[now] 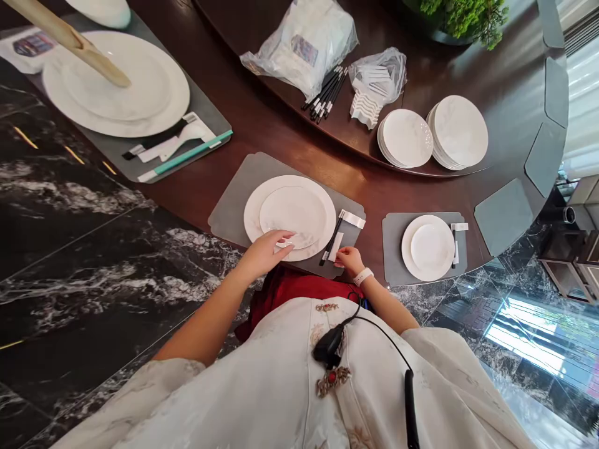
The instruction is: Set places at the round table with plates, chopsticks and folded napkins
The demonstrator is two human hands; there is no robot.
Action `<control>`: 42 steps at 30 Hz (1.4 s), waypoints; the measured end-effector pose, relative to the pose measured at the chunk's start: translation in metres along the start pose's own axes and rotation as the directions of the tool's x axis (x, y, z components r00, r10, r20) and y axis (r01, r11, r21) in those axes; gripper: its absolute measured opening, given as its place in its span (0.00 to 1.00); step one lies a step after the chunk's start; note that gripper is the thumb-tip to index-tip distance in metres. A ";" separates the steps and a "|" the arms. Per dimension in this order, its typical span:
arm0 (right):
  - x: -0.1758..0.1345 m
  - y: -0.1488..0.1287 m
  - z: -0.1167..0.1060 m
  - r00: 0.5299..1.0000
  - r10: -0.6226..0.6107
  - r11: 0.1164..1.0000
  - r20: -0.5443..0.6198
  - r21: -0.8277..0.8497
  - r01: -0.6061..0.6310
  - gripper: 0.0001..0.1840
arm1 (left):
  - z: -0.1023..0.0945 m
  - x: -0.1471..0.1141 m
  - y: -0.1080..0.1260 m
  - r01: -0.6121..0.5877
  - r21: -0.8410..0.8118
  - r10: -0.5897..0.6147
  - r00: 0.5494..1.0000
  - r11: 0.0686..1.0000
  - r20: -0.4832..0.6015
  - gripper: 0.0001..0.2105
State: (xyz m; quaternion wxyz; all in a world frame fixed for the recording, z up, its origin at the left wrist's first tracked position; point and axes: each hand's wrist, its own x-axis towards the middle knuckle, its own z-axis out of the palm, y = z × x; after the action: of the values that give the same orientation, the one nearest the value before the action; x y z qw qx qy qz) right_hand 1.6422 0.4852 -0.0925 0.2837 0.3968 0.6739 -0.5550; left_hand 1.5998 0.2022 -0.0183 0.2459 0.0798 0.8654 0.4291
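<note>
My left hand (269,251) reaches over the near left rim of the large white plate (251,209), fingers and thumb apart, holding nothing. A smaller white plate (294,215) lies on top of it, and both sit on a grey placemat (234,199). To the right of the plates, my right hand (350,259) has its fingers closed at the lower end of a narrow white packet (336,246). Beside this packet lie black chopsticks (331,241), their upper ends at a white chopstick rest (352,219).
On the raised turntable (337,134) are stacked plates (405,138), larger stacked plates (461,131), loose chopsticks (325,93), a bag of chopstick rests (374,84) and a bulky plastic bag (309,47). Other settings flank mine: a small plate (429,246) right, a large plate (173,93) left.
</note>
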 end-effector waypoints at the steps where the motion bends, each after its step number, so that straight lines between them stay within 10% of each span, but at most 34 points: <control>1: -0.001 0.002 0.003 1.000 0.005 1.000 0.001 -0.022 -0.005 0.06 | 0.001 0.001 0.001 0.005 -0.010 -0.005 1.000 1.000 0.007 0.26; 8: 0.002 -0.012 -0.017 0.995 -0.097 0.940 0.031 -0.325 0.102 0.06 | 0.008 0.016 0.010 -0.026 -0.033 0.030 0.992 0.999 0.124 0.25; 10: 0.015 -0.038 -0.036 0.956 -0.294 0.807 -0.007 -0.538 0.244 0.04 | 0.004 0.025 0.013 -0.039 -0.017 0.041 0.990 0.999 0.135 0.24; 16: 0.076 -0.170 -0.083 0.646 -0.763 0.338 0.001 -0.851 0.401 0.24 | -0.009 0.067 0.040 -0.101 0.023 0.099 0.991 0.995 0.086 0.22; 23: 0.122 -0.243 -0.082 0.644 -0.760 0.078 0.089 -0.971 0.227 0.35 | -0.027 0.163 0.064 -0.120 -0.101 0.120 0.993 0.988 -0.004 0.21; 26: 0.133 -0.240 -0.081 0.626 -0.775 0.054 0.084 -0.979 0.198 0.34 | -0.054 0.234 0.058 -0.028 -0.042 0.017 0.970 0.999 -0.242 0.21; 31: 0.143 -0.230 -0.090 0.603 -0.793 0.042 0.087 -0.980 0.197 0.33 | -0.105 0.337 0.059 0.190 0.186 -0.033 0.779 0.964 -0.626 0.23; 38: 0.150 -0.220 -0.123 0.587 -0.808 0.103 0.051 -0.969 0.226 0.33 | -0.122 0.383 0.099 0.110 0.423 0.201 0.756 0.899 -0.623 0.18; 42: 0.152 -0.212 -0.143 0.593 -0.805 0.174 0.004 -0.954 0.243 0.36 | -0.119 0.395 0.117 -0.072 0.463 0.315 0.822 0.884 -0.474 0.20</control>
State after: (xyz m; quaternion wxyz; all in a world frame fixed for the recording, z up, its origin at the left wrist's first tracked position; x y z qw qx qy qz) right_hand 1.3907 0.6427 -0.0747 0.0322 0.0370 0.9980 -0.0404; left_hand 1.1903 0.3290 -0.0068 -0.0753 0.0977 0.9582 0.2583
